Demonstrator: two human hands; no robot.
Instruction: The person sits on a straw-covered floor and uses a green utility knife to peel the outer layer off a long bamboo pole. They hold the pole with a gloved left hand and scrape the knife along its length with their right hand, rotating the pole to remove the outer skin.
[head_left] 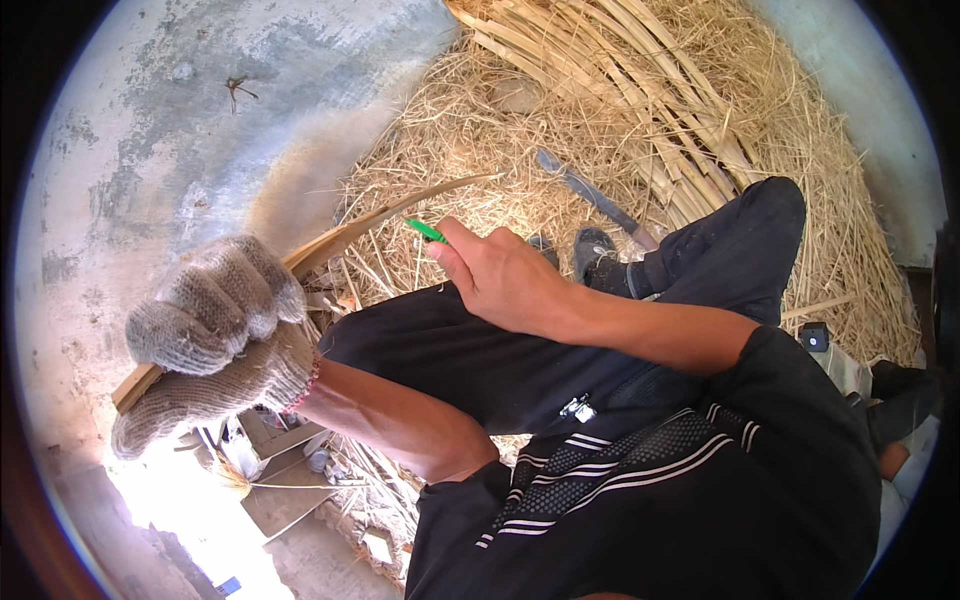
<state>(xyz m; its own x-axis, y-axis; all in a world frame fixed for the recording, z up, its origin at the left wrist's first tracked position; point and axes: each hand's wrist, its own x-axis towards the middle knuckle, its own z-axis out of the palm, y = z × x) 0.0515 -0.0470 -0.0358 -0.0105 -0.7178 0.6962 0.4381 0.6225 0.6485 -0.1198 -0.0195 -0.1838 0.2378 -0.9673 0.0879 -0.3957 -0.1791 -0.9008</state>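
Note:
My left hand, in a grey knitted glove, is closed around a long split strip of pale wood or bamboo. The strip's short end sticks out below the fist, and its long, tapering end points away to the upper right. Bare and closed, my right hand grips a small bright green, pointed tool. Only one end of that tool shows past the thumb and forefinger; the rest is hidden in the fist. The green end lies close to the strip, and whether they touch is unclear.
Straw shavings cover the floor. A long-bladed knife lies on them past my feet. Split strips are piled at the back right. A stained wall rises at left. A small black device sits at right.

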